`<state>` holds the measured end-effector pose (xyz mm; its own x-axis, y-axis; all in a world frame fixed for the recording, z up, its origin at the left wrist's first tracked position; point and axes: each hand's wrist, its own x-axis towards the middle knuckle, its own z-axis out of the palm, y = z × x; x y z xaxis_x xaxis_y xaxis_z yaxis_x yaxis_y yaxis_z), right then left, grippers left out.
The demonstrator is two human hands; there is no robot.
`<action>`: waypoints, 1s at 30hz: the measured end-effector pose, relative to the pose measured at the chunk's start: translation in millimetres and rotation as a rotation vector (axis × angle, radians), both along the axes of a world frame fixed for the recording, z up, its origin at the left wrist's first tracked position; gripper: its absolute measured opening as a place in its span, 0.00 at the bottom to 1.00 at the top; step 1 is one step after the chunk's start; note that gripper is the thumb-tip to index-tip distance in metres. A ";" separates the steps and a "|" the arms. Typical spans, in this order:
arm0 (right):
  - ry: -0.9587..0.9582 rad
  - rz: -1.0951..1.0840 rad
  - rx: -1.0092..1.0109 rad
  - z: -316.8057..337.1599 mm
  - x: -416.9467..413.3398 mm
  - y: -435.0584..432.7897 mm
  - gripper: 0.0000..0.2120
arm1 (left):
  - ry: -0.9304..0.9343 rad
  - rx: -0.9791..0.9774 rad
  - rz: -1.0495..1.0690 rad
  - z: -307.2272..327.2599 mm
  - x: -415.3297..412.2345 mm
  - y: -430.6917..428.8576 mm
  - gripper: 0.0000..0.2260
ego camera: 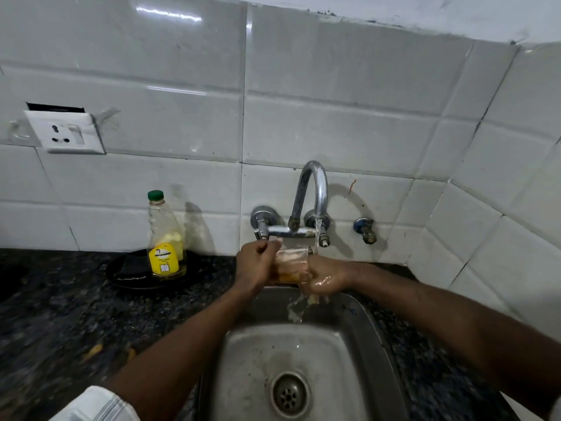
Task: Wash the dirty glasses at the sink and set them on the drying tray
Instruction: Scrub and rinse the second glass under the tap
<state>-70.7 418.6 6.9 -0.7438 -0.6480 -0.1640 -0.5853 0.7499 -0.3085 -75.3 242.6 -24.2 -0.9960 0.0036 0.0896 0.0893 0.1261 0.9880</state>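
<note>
I hold a clear glass [290,262] under the running tap [315,196], above the back of the steel sink [303,354]. My left hand [256,265] grips the glass from the left side. On the right, my right hand [326,276] is wet and closed against the glass, its fingers partly hidden. Orange-tinted water spills off my right hand into the basin. No drying tray is in view.
A dish soap bottle [165,241] with a green cap and yellow label stands on a black plate [121,276] left of the sink, on the dark speckled counter [54,314]. A wall socket [65,132] sits upper left. The drain [290,394] lies at the basin's front.
</note>
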 end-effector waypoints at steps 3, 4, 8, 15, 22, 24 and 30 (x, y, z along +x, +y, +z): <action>0.088 0.046 0.016 -3.5 4.4 -0.1 0.18 | -0.339 -0.031 -0.060 3.6 -4.4 -3.5 0.13; 0.081 0.045 0.005 -3.0 4.0 0.8 0.16 | -0.445 0.004 -0.125 6.7 -3.6 -4.9 0.14; -0.047 -0.079 -0.086 12.7 1.8 0.8 0.16 | -0.291 0.174 -0.052 2.2 -4.8 0.4 0.17; 0.000 -0.068 0.040 6.8 6.9 1.8 0.17 | -0.624 0.166 -0.231 8.6 -1.0 -3.0 0.16; 0.053 -0.088 0.087 14.6 5.6 4.6 0.18 | -0.333 0.125 -0.069 5.5 -3.9 5.8 0.14; 0.107 -0.060 0.173 9.6 7.1 5.2 0.19 | -0.510 0.113 -0.156 12.8 -3.5 1.2 0.14; -0.125 -0.145 -0.039 19.5 8.1 1.6 0.23 | -0.147 0.081 0.040 8.2 4.2 6.4 0.15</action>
<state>-62.6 420.2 26.4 -0.8054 -0.5430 -0.2378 -0.4269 0.8096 -0.4029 -71.1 249.0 -16.1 -0.9976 -0.0372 -0.0585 -0.0602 0.0460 0.9971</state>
